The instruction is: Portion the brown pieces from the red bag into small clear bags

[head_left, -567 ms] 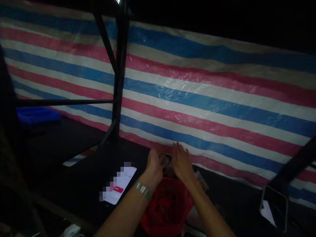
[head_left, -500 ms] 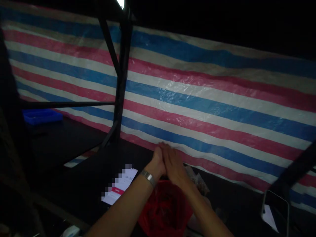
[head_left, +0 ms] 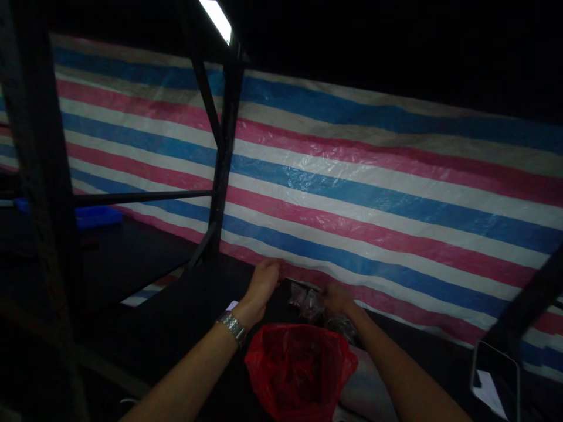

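Note:
My left hand (head_left: 265, 282), a metal watch on its wrist, is raised near the foot of the striped sheet with its fingers curled in. What those fingers hold, if anything, is hidden. My right hand (head_left: 338, 298) closes at the edge of small clear plastic packets (head_left: 311, 306) with dark contents; dim light blurs its fingertips. Below and between my forearms stands an open red plastic bag (head_left: 299, 375), with dark contents I cannot make out. Another clear packet (head_left: 341, 323) lies under my right wrist.
Behind the black tabletop (head_left: 176, 328) hangs a red, white and blue striped sheet (head_left: 373, 205). A dark metal post (head_left: 222, 158) with braces rises at the left. A blue tray (head_left: 99, 217) sits far left, a phone-like framed object (head_left: 495, 381) at right. A lamp (head_left: 217, 20) glows above.
My hands were together above the red bag and have moved apart, the left to the left, the right to the packets. The view has shifted, and my left arm now covers most of the lit screen.

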`<state>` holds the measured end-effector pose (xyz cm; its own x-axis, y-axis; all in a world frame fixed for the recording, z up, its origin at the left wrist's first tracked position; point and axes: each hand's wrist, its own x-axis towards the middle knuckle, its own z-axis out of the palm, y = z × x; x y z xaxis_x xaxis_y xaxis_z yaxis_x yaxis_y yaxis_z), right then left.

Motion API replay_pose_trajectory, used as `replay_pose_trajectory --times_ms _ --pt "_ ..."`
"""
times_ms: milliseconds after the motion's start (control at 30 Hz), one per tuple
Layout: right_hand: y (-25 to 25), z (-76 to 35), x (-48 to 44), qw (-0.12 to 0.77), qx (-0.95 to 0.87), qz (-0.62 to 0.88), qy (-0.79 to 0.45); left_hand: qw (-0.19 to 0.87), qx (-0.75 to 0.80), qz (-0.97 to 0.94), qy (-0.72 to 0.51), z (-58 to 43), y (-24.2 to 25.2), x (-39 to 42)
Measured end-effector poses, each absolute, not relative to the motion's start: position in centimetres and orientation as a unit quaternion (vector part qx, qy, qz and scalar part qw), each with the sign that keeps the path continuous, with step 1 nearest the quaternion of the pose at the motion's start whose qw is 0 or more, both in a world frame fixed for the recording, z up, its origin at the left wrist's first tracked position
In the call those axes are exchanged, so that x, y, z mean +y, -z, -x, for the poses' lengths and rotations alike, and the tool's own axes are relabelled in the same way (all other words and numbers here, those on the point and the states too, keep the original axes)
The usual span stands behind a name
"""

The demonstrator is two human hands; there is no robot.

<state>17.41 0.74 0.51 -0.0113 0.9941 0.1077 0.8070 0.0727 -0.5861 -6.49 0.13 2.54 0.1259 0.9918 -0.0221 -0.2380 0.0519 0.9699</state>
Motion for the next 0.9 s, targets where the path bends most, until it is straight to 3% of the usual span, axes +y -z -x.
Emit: replay_pose_trajectory --times_ms 200,533,700,900 --pt "-2.9 -15.8 -0.9 0.251 -0.659 0.661 -0.257 0.551 0.426 -0.560 -0.450 2.8 -0.8 -0.7" --pt "-2.6 -14.0 -5.2 0.411 -0.610 0.583 -0.344 0.533 0.370 -0.644 -0.406 1.7 0.6 -1.1" --pt "-1.7 -14.1 -6.1 0.439 -0.574 0.557 -0.409 0.510 0.338 -0.680 -0.404 2.2 1.4 -0.6" --pt "-1.0 -15.1 -5.9 0.449 -0.558 0.613 -0.334 0.496 0.326 -0.683 -0.425 2.5 3.1 -0.9"
